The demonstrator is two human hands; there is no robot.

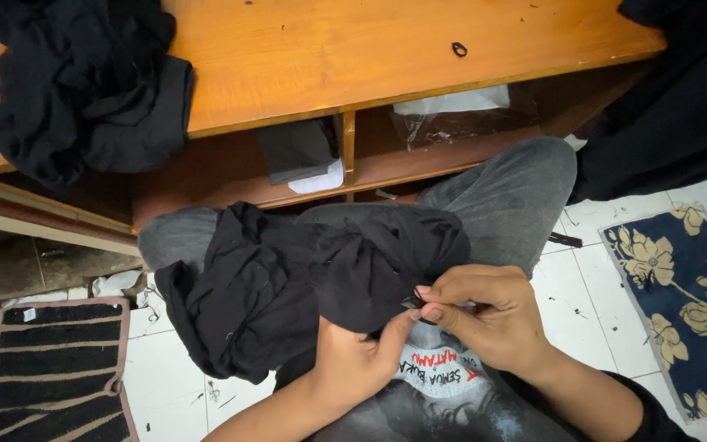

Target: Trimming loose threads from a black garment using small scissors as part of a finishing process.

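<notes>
Head view looked straight down on a seated person's lap, where a crumpled black garment (288, 278) lay across grey-trousered knees (509, 196) in the middle of the frame. The left hand (358, 360), at lower centre, was closed on the garment's near edge, its thumb reaching up toward the other hand. The right hand (484, 315), just right of it, was pinched narrow, fingertips (431, 313) pressed together on a small fold of the same black cloth; a tiny dark item seemed to sit between them, too small to tell what. The two hands touched at the fingertips.

Across the top of the frame ran an orange wooden surface (353, 57) with a heap of black cloth (83, 90) at the upper left and a small black ring (459, 49) at the upper right. A shelf (231, 176) below it held a dark flat object and white paper. On the white tiled floor (583, 278) lay a striped mat (55, 368) at lower left and a blue floral mat (685, 303) at right.
</notes>
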